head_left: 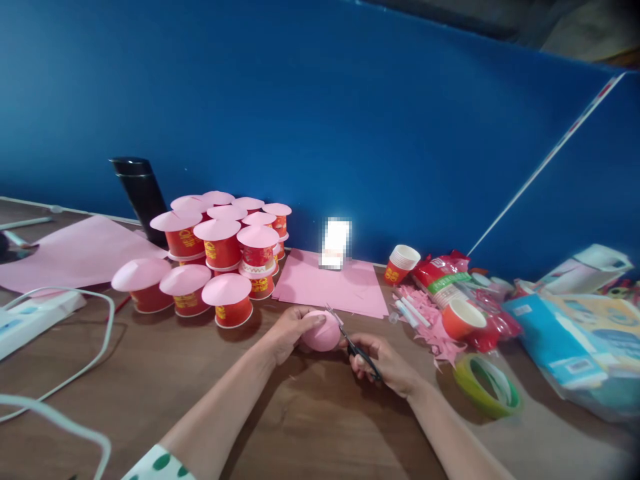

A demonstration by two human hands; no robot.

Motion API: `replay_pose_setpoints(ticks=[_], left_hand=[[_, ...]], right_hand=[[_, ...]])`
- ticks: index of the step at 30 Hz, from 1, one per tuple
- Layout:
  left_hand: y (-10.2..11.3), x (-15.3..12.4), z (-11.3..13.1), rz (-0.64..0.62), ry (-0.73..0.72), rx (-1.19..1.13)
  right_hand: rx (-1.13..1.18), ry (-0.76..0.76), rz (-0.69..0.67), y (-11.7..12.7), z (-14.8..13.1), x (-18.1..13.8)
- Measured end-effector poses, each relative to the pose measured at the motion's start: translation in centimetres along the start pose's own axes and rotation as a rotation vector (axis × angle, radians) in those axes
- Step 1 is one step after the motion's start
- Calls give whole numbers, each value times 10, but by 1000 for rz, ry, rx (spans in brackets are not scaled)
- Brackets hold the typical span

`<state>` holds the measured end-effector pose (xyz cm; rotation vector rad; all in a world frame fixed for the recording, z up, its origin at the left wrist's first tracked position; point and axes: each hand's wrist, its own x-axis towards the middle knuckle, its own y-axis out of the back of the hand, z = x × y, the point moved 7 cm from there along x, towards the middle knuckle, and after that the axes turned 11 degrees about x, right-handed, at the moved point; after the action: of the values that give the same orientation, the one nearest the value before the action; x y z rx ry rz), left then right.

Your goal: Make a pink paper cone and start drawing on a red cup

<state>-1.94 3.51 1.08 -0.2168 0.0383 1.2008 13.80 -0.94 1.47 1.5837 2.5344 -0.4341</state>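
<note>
A round piece of pink paper [320, 335] is pinched in my left hand [294, 332], the thumb lying on top of it. My right hand [379, 360] grips black-handled scissors [356, 348], whose blades reach the upper right edge of the paper. Whether the blades have paper between them, I cannot tell. Left of my hands stand several red paper cups [233, 312] turned upside down, each topped by a shallow pink paper cone [227, 289]; at the back they are stacked two high.
Pink sheets [330, 283] lie ahead, below a bright pixelated phone-like shape [336, 243]. To the right are paper scraps [445, 340], stacked cups [401, 263], a red bag [443, 277] and tape [487, 387]. At left sit a black bottle [140, 193], power strip [40, 317] and cable [107, 333].
</note>
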Motion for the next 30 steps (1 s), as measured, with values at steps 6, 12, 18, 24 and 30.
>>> replay_pose_setpoints(ticks=[6, 12, 18, 24, 30], left_hand=[[2, 1, -1, 21, -7, 10], [3, 1, -3, 32, -9, 10], [3, 2, -3, 27, 2, 8], [3, 2, -4, 37, 9, 8], [3, 2, -4, 31, 3, 20]], right_hand=[[-6, -1, 3, 3, 2, 1], [-20, -2, 2, 5, 3, 1], [-25, 12, -19, 3, 3, 1], [-10, -2, 4, 1, 1, 1], [-37, 11, -10, 3, 4, 2]])
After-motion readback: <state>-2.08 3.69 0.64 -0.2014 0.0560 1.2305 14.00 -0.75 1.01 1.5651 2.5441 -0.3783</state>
